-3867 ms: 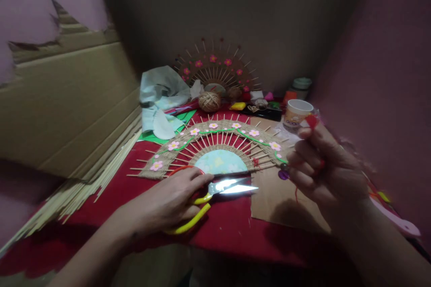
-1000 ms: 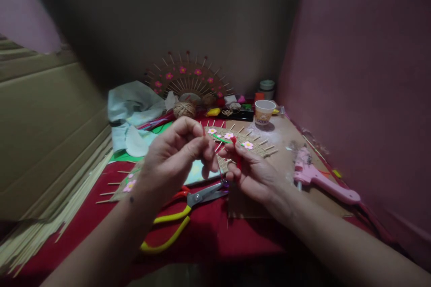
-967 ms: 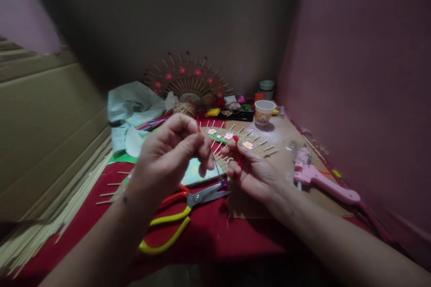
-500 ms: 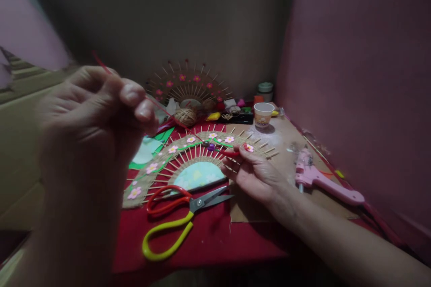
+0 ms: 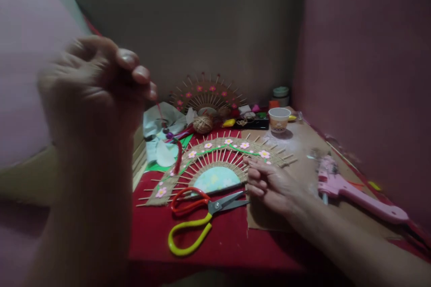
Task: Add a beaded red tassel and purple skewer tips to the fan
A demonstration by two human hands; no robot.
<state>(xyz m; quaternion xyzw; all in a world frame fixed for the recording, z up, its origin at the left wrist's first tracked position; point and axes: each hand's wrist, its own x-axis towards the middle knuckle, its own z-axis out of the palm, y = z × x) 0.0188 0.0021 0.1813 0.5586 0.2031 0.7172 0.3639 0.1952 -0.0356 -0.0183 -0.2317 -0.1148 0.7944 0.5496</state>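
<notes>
My left hand (image 5: 101, 76), raised at the left, pinches the thin red cord of a tassel. Below my fingertips hang a dark bead and a purple bead (image 5: 169, 135), with the red tassel (image 5: 178, 158) dangling under them in front of the fan's left side. Low on the right, my right hand (image 5: 269, 184) has nothing visible in it; its fingers are loosely bent and apart. It is nearest the right half of a woven fan (image 5: 218, 179) of sticks with pink flowers and a green vine. Scissors (image 5: 208, 210) with red and yellow handles lie partly spread before the fan.
A pink glue gun (image 5: 353, 193) lies on the cardboard (image 5: 296, 143) at right, with a paper cup (image 5: 279, 121) behind. A twine ball (image 5: 202, 123) and a second fan (image 5: 205, 94) stand at the back. Pale and green sheets (image 5: 166, 154) lie at left.
My right hand has let go of the red tassel, which now hangs from my left hand farther left. The view has shifted, so the table things appear farther right.
</notes>
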